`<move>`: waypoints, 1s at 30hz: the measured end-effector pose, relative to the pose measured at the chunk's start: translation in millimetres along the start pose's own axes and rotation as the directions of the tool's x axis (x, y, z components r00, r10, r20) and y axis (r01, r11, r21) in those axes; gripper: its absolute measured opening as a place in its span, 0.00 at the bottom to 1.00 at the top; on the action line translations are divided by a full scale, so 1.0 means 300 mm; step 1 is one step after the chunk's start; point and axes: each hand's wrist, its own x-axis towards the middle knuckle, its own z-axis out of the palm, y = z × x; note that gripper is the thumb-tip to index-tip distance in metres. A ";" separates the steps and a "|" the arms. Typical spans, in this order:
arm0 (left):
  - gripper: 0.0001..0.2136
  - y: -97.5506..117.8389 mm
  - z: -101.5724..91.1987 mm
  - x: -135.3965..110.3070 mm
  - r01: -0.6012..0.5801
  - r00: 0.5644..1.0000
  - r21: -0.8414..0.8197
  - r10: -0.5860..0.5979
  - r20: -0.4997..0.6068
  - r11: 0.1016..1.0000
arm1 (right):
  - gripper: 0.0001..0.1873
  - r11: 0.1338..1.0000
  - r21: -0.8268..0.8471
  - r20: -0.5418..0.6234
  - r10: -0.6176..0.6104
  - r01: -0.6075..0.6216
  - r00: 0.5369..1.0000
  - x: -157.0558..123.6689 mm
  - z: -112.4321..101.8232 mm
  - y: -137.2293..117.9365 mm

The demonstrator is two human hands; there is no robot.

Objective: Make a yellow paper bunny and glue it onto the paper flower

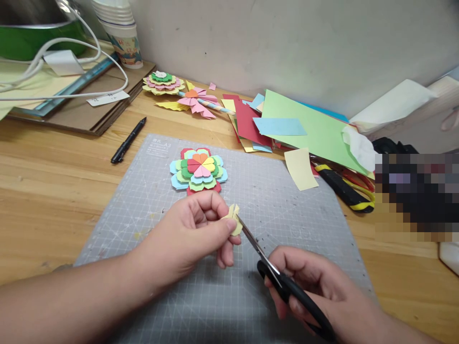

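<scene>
Between thumb and fingers, my left hand (201, 229) pinches a small pale yellow paper flower piece (235, 228) with a slit at its top. My right hand (315, 282) grips black-handled scissors (283, 284), whose blade tips touch the right edge of that piece. Both hands are above a grey cutting mat (143, 200). Just beyond my left hand lies a layered paper flower (198, 169) in red, blue, green, yellow, pink and orange. My fingers hide part of the yellow piece.
Behind the mat are paper flowers on a striped stem (204, 102) and stacked coloured paper (304, 136). A cream paper strip (301, 168) overlaps the mat, near a black and yellow tool (344, 191). A black pen (129, 141) lies left; paper cups (124, 40) stand behind.
</scene>
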 end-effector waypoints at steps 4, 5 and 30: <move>0.13 0.000 -0.001 0.000 -0.018 1.000 0.023 0.018 0.006 1.000 | 0.19 0.999 -0.053 -0.022 0.003 -0.004 1.000 -0.005 -0.001 -0.004; 0.13 0.000 -0.001 0.000 -0.019 1.000 0.029 0.019 0.004 0.999 | 0.19 0.998 -0.056 -0.024 0.008 -0.010 1.000 -0.006 -0.002 -0.004; 0.12 0.006 -0.004 -0.003 -0.094 0.994 0.106 0.099 -0.039 0.990 | 0.16 0.998 -0.060 -0.014 0.012 -0.013 1.000 -0.004 -0.009 0.001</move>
